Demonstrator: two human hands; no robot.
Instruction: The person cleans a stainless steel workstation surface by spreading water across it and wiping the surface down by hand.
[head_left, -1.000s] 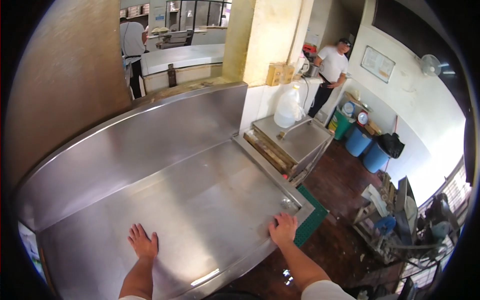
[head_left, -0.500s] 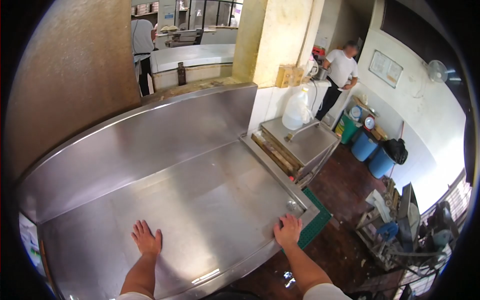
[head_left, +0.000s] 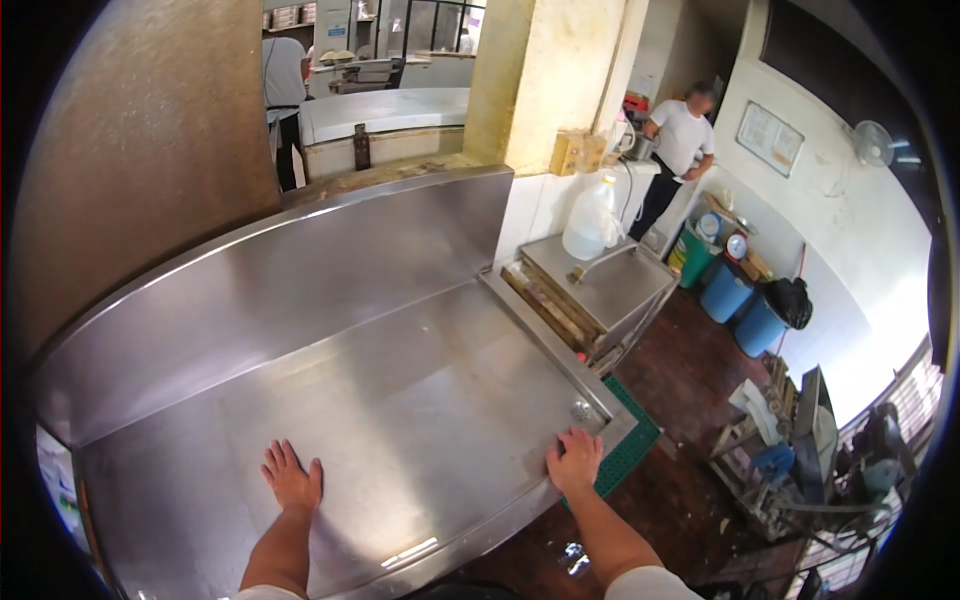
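Note:
A wide stainless steel table with a raised back panel fills the lower left of the head view. My left hand lies flat on its metal surface with the fingers spread, holding nothing. Near the table's right corner, my right hand rests on the surface close to the front rim, its fingers apart and nothing in it. A round metal drain lies just beyond my right hand.
Beyond the table's right end, a plastic jug stands on a metal-lidded box. One person stands at the back right, another at the back left. Blue bins and machinery occupy the right side.
The whole view has shifted slightly, so the surroundings sit further right and the back panel's end too. Both hands have stayed on the table, with fingers apart.

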